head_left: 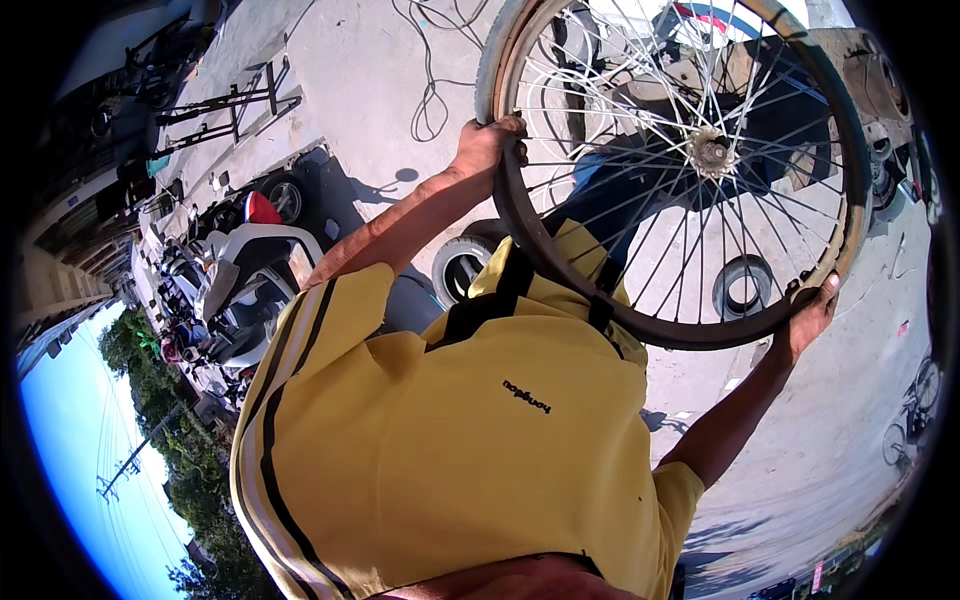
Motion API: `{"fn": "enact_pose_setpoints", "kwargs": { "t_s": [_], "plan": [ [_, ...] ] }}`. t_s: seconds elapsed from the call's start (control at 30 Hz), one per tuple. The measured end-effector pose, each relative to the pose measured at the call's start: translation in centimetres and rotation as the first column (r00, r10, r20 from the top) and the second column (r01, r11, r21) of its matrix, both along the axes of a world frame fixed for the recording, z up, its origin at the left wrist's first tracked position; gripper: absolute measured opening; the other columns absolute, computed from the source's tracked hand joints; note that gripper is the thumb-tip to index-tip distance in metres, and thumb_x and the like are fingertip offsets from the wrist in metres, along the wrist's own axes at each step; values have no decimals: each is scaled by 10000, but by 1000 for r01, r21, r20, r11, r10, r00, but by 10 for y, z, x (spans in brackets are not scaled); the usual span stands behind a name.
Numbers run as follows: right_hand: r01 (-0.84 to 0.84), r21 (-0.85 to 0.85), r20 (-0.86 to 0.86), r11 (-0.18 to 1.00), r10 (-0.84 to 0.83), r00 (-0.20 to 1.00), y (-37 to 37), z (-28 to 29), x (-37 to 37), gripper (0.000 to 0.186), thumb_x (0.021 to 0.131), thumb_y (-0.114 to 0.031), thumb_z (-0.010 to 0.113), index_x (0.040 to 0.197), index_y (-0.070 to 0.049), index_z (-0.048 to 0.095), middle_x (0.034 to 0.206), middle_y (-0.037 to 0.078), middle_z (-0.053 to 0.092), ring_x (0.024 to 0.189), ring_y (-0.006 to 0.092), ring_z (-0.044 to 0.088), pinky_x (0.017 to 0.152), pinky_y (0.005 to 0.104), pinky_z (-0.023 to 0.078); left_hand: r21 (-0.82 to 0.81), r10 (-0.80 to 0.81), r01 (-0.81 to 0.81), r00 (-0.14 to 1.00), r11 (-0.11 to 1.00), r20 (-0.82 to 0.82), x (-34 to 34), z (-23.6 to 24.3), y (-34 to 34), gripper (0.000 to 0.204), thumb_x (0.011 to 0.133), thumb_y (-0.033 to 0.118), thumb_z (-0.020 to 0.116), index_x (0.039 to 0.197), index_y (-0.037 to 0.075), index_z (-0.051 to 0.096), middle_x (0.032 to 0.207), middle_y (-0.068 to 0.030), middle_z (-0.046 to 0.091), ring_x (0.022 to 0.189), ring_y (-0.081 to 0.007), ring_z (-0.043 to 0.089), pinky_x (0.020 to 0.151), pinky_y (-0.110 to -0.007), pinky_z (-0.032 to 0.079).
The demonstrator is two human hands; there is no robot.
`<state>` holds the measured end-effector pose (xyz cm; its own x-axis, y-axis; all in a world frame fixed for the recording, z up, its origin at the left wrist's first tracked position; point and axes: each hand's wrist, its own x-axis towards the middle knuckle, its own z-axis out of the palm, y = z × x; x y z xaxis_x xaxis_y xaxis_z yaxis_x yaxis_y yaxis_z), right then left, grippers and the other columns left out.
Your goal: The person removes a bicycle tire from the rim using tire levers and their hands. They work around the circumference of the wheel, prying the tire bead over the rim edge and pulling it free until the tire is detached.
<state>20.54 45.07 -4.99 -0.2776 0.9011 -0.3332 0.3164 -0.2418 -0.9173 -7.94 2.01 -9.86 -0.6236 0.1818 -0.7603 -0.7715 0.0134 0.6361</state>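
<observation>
A spoked bicycle wheel [700, 336] with a dark tyre is held up in front of my body, tilted, and fills the upper right. Around its left edge my left hand [487, 147] is closed, fingers curled over the tyre and rim. Lower down on the right side, my right hand [812, 315] grips the tyre, with fingertips showing at the rim. The metal hub [712, 153] with its toothed part faces me. My legs and the ground show between the spokes.
Loose tyres [758, 268] lie on the concrete beyond the wheel, another small tyre [442, 266] near my left side. A scooter [262, 240] stands at the left. Black cable [430, 110] and a metal frame [235, 105] lie farther off. Bicycles [915, 410] are at the far right.
</observation>
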Motion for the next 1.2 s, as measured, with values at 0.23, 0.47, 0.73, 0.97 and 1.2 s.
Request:
{"fn": "enact_pose_setpoints", "kwargs": {
  "t_s": [0.23, 0.47, 0.73, 0.97, 1.2],
  "plan": [
    [63, 72, 25, 995, -65, 998, -3, -3, -4, 557, 1011, -535, 626, 1199, -12, 589, 851, 83, 598, 661, 181, 558, 586, 310, 470, -176, 87, -97, 994, 980, -60, 1, 3, 26, 145, 871, 91, 754, 904, 31, 626, 732, -54, 567, 554, -175, 552, 489, -342, 478],
    [-2, 82, 78, 997, -4, 997, 6, -4, -1, 606, 996, -556, 639, 1151, 28, 592, 836, 100, 623, 630, 206, 594, 567, 320, 498, 176, 102, -103, 995, 979, 10, 0, -20, 3, 429, 928, 401, 715, 1143, 45, 610, 925, -100, 627, 771, -216, 617, 691, -382, 534],
    [-35, 106, 115, 994, 23, 993, 3, -5, 2, 625, 998, -594, 609, 1118, 19, 601, 814, 100, 615, 608, 203, 591, 555, 322, 479, 257, 115, -156, 979, 954, 169, 71, -14, -6, 221, 984, 308, 680, 1034, 108, 599, 821, -29, 569, 706, -183, 562, 670, -345, 501],
    [-52, 179, 174, 983, 21, 985, 9, -13, 9, 648, 973, -622, 627, 1053, 21, 612, 758, 101, 625, 597, 202, 617, 560, 328, 496, 162, 278, -297, 951, 941, 133, 76, -10, 8, 196, 965, 273, 706, 968, 101, 612, 780, -17, 538, 663, -171, 548, 621, -336, 488],
    [86, 115, 70, 990, -94, 993, -57, -18, 39, 939, 894, -546, 780, 1499, 29, 351, 1161, 162, 659, 954, 242, 664, 808, 345, 538, 200, 218, -224, 974, 954, 54, 77, -16, 6, 243, 898, 245, 750, 1029, 61, 660, 774, -46, 547, 642, -190, 555, 607, -351, 496]
  ]
}}
